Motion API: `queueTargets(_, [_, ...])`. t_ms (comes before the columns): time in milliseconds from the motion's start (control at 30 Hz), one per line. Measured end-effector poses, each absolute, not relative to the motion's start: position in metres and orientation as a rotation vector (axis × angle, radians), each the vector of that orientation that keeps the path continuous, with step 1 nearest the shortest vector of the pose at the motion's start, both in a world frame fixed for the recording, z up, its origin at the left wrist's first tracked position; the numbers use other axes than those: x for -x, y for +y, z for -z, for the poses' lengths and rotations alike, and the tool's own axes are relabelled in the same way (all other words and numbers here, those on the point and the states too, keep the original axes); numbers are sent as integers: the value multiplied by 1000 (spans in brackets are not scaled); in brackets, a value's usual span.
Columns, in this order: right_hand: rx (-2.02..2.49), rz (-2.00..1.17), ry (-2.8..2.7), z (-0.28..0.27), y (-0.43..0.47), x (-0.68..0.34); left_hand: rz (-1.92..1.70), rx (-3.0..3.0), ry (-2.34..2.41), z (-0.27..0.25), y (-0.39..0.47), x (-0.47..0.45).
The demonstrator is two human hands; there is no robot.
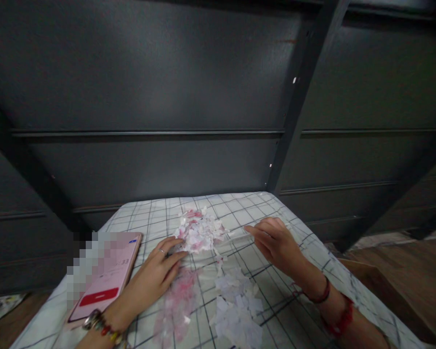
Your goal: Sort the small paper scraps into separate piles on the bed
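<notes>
– Where to find the mixed paper scraps [199, 235]?
– Heaped loosely on the checked cloth [247, 206], white and pink overlapping; too jumbled to count.
– Busy how, with the left hand [155, 269]?
– Set at the near-left edge of the pile, thumb and fingers slightly apart, tips partly lost among paper. Cannot tell whether pinching a scrap.
– And with the right hand [276, 242]?
– Held right of the pile, fingers bunched narrowly. Cannot tell whether gripping anything; too blurred at the tips.
– Anything else around the pile?
– Nearer than it, see pink scraps [181, 295], smeared by blur, and, nearer and rightward, white scraps [238, 312], running to the bottom edge. To its left, find a phone [114, 271], partly pixelated, partly covered by the left wrist.
</notes>
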State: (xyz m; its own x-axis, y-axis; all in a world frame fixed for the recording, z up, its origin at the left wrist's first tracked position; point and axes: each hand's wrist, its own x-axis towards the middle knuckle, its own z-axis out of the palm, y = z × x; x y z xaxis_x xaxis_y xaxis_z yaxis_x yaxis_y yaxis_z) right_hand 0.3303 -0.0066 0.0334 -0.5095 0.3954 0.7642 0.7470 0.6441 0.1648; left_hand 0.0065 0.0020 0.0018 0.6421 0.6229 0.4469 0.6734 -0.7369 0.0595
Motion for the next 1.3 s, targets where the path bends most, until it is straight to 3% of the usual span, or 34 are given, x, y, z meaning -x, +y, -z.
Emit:
queueTargets(1067, [782,419,-2268,-43,-16,-319,704,2741,-1124,-6,-8,-3])
queueTargets(1300, [818,347,-2326,-55,-27,-321,625,2800,-1023,-33,-16,-9])
